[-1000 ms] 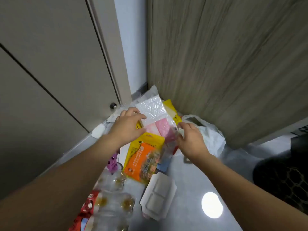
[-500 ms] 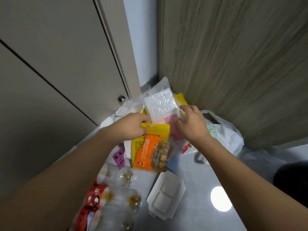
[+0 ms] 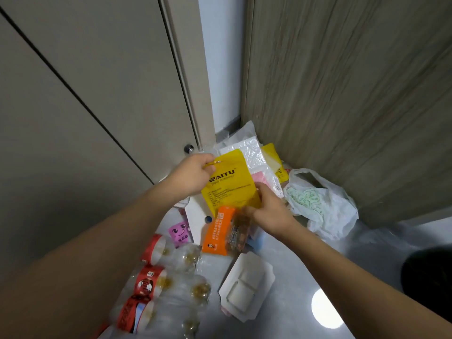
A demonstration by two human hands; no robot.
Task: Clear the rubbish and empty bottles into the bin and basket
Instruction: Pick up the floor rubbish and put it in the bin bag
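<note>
On the grey floor [image 3: 293, 277], clear empty bottles [image 3: 171, 285] with red labels lie below the left hand [image 3: 193, 176], whose fingers pinch the top edge of a yellow packet [image 3: 230, 184]. The right hand [image 3: 271, 211] curls its fingers round the packet's lower corner and an orange snack wrapper [image 3: 216, 232]. A white plastic bag [image 3: 322, 204] slumps just right of those fingers.

Two bare forearms and hands being shown

No sleeves are being worn on either forearm up to the frame's lower edge (nothing further of the person is being shown); no watch, ring or glove is being worn on the left hand [image 3: 193, 174] or the right hand [image 3: 270, 212], and short, unpainted nails are being displayed.
</note>
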